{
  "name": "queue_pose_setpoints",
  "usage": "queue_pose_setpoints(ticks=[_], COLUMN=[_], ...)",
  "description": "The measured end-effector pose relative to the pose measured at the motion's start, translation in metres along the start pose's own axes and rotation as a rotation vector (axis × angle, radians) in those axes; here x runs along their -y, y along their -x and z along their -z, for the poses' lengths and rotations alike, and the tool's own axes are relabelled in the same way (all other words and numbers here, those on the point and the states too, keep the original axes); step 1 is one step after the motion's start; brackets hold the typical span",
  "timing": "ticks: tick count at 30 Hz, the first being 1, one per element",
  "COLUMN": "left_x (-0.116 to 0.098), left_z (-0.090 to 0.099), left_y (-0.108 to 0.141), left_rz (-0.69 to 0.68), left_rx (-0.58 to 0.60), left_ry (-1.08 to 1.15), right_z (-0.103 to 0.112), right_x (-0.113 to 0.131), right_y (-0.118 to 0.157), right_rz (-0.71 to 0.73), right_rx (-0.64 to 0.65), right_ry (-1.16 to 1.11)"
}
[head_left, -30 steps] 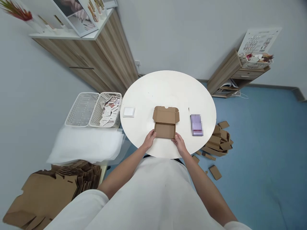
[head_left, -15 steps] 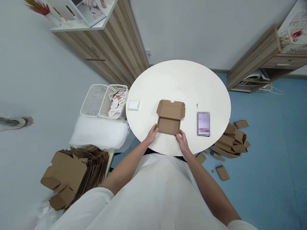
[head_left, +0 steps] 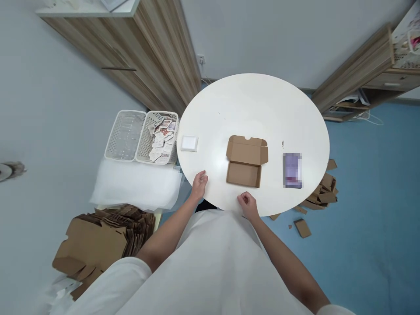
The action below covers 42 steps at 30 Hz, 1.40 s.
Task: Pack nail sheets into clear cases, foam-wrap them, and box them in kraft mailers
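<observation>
An open cardboard box (head_left: 243, 174) rests on the white oval table (head_left: 262, 100), its lid folded back away from me and its tray bare inside. My left hand (head_left: 199, 186) is off the box to its left, above the table's front edge, fingers loosely apart and holding nothing. Just below the box's front edge is my right hand (head_left: 248, 204), with the fingers curled in and nothing visible in them. A small white packet (head_left: 189, 143) lies at the table's left. On the right side lies a purple, pixelated flat item (head_left: 292, 170).
Left of the table stand two white plastic baskets; one basket (head_left: 141, 148) holds printed cards. White foam sheets (head_left: 134, 183) and a stack of flattened cardboard boxes (head_left: 95, 240) are nearer me. Folded boxes (head_left: 323, 192) lie on the blue floor at right.
Both hands have let go of the cardboard box. My left hand has moved away to the left, and my right hand has drawn back toward me with its fingers curling. The view has shifted.
</observation>
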<state>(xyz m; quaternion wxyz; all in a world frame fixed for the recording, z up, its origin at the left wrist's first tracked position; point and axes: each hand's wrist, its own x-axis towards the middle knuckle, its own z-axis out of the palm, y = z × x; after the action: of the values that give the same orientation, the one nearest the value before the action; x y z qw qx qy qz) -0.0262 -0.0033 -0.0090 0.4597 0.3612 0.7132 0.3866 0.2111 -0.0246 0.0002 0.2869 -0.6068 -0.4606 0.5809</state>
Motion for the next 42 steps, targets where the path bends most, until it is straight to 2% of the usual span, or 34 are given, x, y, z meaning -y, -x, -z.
queue_pose_setpoints(ticks=[4, 7, 9, 12, 16, 21, 24, 28, 31, 34, 38, 42], left_x=[-0.004, -0.013, -0.018, -0.023, -0.028, -0.031, -0.027, -0.022, -0.026, -0.038, -0.060, -0.077], left_z=[0.049, 0.080, 0.093, 0.100, 0.099, 0.098, 0.096, 0.089, 0.079, 0.064, 0.031, -0.015], left_y=[-0.031, -0.064, -0.085, -0.109, -0.124, -0.133, -0.136, -0.128, -0.112, -0.092, -0.065, -0.037], left_rz=[-0.132, -0.188, -0.202, -0.193, -0.103, -0.050, -0.045, 0.002, -0.001, -0.057, -0.161, -0.219], left_rx=[-0.157, -0.174, -0.141, -0.039, 0.039, 0.066, 0.022, 0.008, 0.012, -0.004, 0.012, 0.048], left_ry=[-0.175, -0.306, -0.361, -0.375, -0.346, -0.293, -0.254, -0.082, -0.002, 0.022, 0.022, 0.008], right_z=[-0.055, -0.100, -0.125, -0.151, -0.168, -0.189, -0.198, -0.188, -0.167, -0.143, -0.104, -0.052], right_x=[0.032, 0.060, 0.079, 0.106, 0.128, 0.132, 0.131, 0.130, 0.126, 0.119, 0.111, 0.101], right_y=[-0.025, -0.058, -0.081, -0.109, -0.135, -0.150, -0.150, -0.141, -0.130, -0.116, -0.093, -0.069], right_rz=[0.072, 0.059, 0.022, -0.021, -0.093, -0.136, -0.132, -0.125, -0.082, 0.028, 0.130, 0.157], right_rx=[0.191, 0.215, 0.201, 0.194, 0.195, 0.190, 0.174, 0.151, 0.121, 0.098, 0.043, -0.011], right_ry=[0.142, 0.202, 0.205, 0.171, 0.041, -0.093, -0.088, -0.029, 0.001, 0.016, 0.027, 0.017])
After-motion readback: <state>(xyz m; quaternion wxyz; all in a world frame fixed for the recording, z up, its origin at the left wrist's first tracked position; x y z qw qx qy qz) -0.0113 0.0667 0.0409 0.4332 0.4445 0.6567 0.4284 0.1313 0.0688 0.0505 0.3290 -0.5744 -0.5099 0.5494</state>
